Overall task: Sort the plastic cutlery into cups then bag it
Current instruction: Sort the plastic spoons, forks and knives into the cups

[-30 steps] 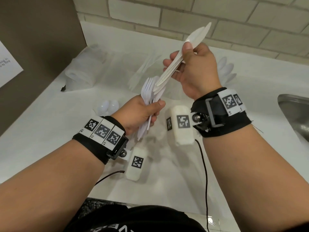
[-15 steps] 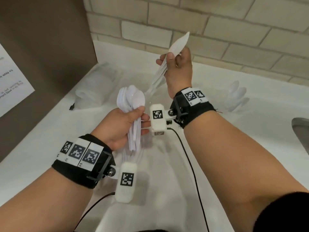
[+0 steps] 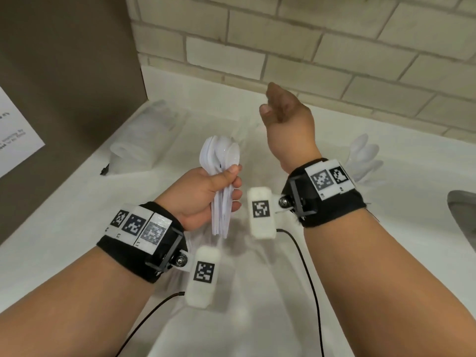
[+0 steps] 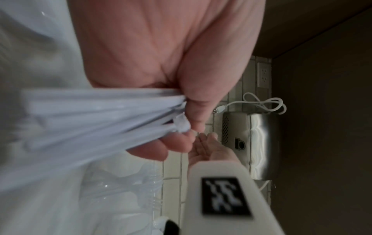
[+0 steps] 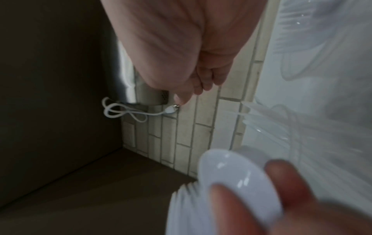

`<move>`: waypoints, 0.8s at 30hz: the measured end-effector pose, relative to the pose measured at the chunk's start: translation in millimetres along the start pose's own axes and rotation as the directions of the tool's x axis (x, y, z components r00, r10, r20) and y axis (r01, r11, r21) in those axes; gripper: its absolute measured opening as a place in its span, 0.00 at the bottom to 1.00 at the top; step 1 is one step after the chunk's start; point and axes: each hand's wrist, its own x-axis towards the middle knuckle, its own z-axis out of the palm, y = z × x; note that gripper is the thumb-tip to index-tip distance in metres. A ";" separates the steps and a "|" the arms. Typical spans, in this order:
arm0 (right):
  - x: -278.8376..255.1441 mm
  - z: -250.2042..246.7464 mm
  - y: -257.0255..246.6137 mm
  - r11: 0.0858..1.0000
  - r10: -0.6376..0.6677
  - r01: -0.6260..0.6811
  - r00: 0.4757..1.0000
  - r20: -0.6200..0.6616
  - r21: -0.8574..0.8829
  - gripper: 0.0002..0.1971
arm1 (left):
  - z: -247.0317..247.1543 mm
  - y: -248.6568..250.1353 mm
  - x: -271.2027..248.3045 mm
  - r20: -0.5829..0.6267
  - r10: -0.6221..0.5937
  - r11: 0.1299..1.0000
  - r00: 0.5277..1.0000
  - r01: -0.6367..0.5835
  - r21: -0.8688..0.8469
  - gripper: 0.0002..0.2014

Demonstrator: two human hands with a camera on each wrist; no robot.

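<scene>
My left hand (image 3: pixel 233 182) grips a bundle of white plastic cutlery (image 3: pixel 219 161) upright above the white counter (image 3: pixel 77 207), spoon bowls on top and fork tines behind. The left wrist view shows the handles (image 4: pixel 100 114) crossing my palm. In the right wrist view the top spoon (image 5: pixel 237 182) sits under my left thumb. My right hand (image 3: pixel 273 101) is raised near the tiled wall, empty, with its fingers relaxed (image 5: pixel 201 85). Behind it a clear cup (image 3: pixel 244 128) is faintly visible. Another cup of white spoons (image 3: pixel 363 155) stands at the back right.
A stack of clear cups (image 3: pixel 144 140) lies on its side at the back left by the brown wall. A steel sink (image 3: pixel 463 212) is at the right edge. Clear plastic film (image 3: pixel 231 305) lies on the counter in front. A steel wall appliance (image 4: pixel 259 143) has a loose white cord (image 4: pixel 261 103).
My right hand held a bunch of white knives up high; now it is empty and its fingers have loosened. The left hand still grips its bundle, shifted slightly right.
</scene>
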 end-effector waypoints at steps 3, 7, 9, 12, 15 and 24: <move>-27.0 -11.7 -14.5 1.000 -0.016 0.016 1.000 0.016 0.017 0.04 | 11.3 -3.3 7.6 -0.069 0.024 0.998 0.997 -0.021 0.058 0.06; -58.6 -19.2 -15.2 0.991 0.129 -0.116 0.962 0.243 -0.065 0.11 | 22.4 -10.3 23.5 -0.157 0.155 0.932 0.975 -0.092 0.350 0.12; -68.5 -17.1 -7.8 0.986 0.167 -0.153 0.942 0.292 -0.071 0.15 | 30.8 -11.9 26.4 -0.142 0.198 0.883 0.970 -0.113 0.456 0.25; -71.7 -19.6 4.9 0.985 0.162 -0.170 0.953 0.255 0.009 0.12 | 40.8 -17.9 29.4 -0.102 0.239 0.826 0.966 -0.147 0.545 0.25; -71.0 -29.0 10.9 0.962 0.185 -0.232 0.940 0.288 0.142 0.05 | 43.6 -20.8 29.4 -0.055 0.245 0.828 0.968 -0.180 0.530 0.20; -67.7 -37.6 28.2 0.798 0.255 -0.408 0.896 0.364 0.444 0.07 | 43.5 -23.7 24.9 0.037 0.163 0.952 0.986 -0.167 0.257 0.17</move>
